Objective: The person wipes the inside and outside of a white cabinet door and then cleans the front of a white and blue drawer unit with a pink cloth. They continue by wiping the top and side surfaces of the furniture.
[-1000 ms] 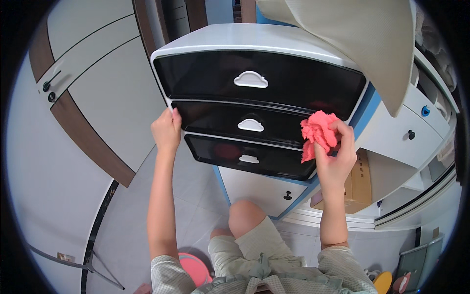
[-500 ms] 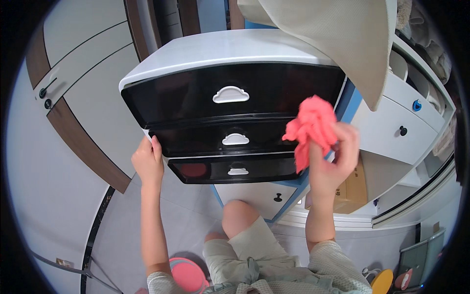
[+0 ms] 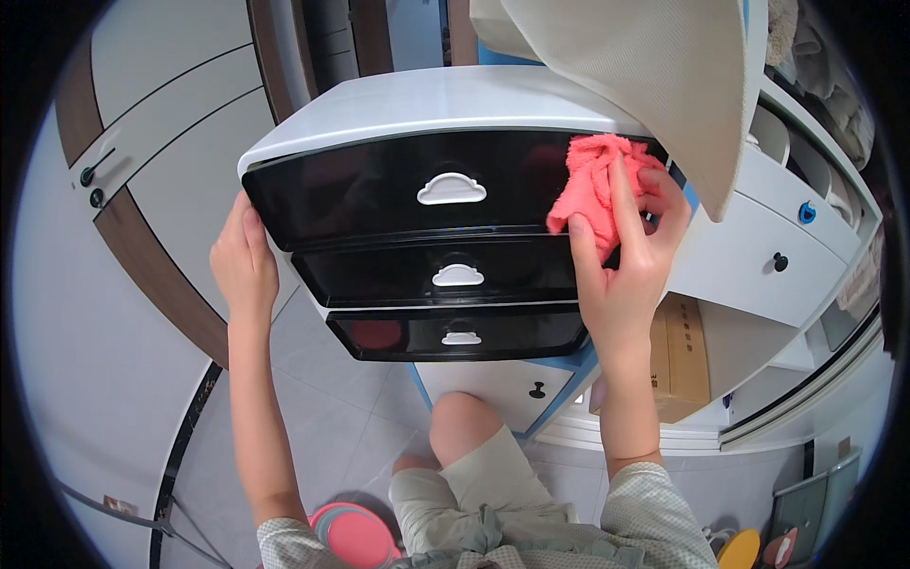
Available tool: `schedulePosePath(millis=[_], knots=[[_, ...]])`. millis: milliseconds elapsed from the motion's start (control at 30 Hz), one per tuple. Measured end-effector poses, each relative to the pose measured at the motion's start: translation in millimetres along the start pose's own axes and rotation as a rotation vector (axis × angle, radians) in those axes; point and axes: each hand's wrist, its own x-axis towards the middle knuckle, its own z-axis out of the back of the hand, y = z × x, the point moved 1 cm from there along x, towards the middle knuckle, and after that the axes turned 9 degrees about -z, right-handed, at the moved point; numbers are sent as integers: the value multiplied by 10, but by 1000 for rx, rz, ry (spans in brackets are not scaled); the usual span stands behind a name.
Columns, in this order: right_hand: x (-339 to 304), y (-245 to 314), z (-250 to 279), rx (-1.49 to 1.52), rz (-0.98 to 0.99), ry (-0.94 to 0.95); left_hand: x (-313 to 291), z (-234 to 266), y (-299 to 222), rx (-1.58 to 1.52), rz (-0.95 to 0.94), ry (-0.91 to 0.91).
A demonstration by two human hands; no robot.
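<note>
In front of me stands a small white drawer cabinet (image 3: 408,100) with three glossy black drawer fronts and white cloud-shaped handles. My right hand (image 3: 635,247) holds a coral-pink cloth (image 3: 597,185), pressed against the right end of the top drawer front (image 3: 360,185). The fingers spread over the cloth. My left hand (image 3: 245,261) grips the cabinet's left side edge beside the top drawer, fingers curled behind it and partly hidden. Below are the middle drawer (image 3: 379,275) and the bottom drawer (image 3: 398,334), both apparently closed.
A beige fabric sheet (image 3: 654,85) hangs over the cabinet's right rear corner. At right stand white drawers (image 3: 749,237) and a cardboard box (image 3: 681,356). A pink basin (image 3: 355,536) sits on the floor by my legs. A white door (image 3: 190,142) is at left.
My right hand has moved the cloth up and onto the top drawer front. My left hand has slid up the cabinet's left side, from the middle drawer to the top one.
</note>
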Motion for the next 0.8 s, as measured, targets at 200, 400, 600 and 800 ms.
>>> schedulePosePath(millis=[200,400,600,800], knots=[[61,57,-205,93,0,-50,45,56,-40,-44,31,30],[203,241,-414,203,157,-54,48,9,-68,-65,31,11],[299,536,-460,190,230,94,85,53,-85,-27,43,73],[344,680,-471,95,303,183,70,22,-111,-52,57,55]])
